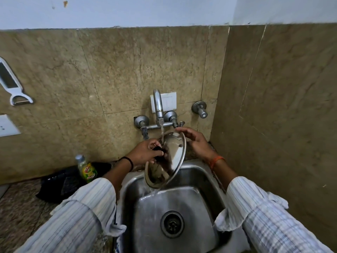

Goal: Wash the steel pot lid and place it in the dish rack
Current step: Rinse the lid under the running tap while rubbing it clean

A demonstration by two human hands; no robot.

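Note:
The round steel pot lid [171, 161] is held tilted on edge above the steel sink [204, 179], under the running tap [158, 105]. Water falls on its upper left part and streams off its lower rim into the basin. My left hand [145, 152] grips the lid's black knob on the near face. My right hand [196, 141] holds the lid's upper right rim with the fingers curled over the edge. No dish rack is in view.
A dish soap bottle [87, 168] stands on the counter left of the sink, beside a black mat or cloth [60, 183]. Tap valves [141, 122] and a second valve [199, 109] stick out of the tiled wall. A white peeler [12, 86] hangs far left. The side wall is close on the right.

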